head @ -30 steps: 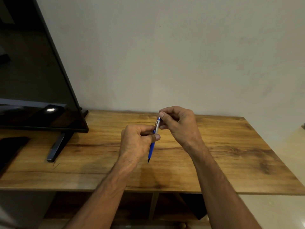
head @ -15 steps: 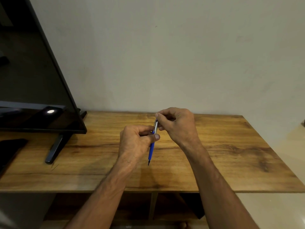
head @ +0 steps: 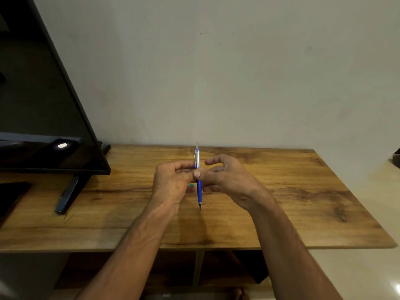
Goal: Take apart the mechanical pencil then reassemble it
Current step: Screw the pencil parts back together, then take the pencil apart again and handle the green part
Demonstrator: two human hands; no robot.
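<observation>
A mechanical pencil [head: 199,192] with a blue lower barrel, a silver upper part and a clip stands upright above the wooden table [head: 303,191], tip down. My left hand [head: 173,182] pinches it at mid-barrel between thumb and fingers. A small teal bit [head: 191,184] shows by the left fingers; what it is cannot be told. My right hand [head: 229,180] sits just right of the pencil with loosely curled fingers, and nothing shows in it. The pencil's thin silver top end is bare above both hands.
A dark TV screen [head: 43,105] on a slanted foot [head: 69,194] stands at the table's left. A wall rises right behind the table. A dark flat object [head: 10,195] lies at the far left edge. Open shelves show under the tabletop.
My right hand has let go of the pencil's top and dropped to the right of the barrel. The pencil now stands more upright, its top end uncovered.
</observation>
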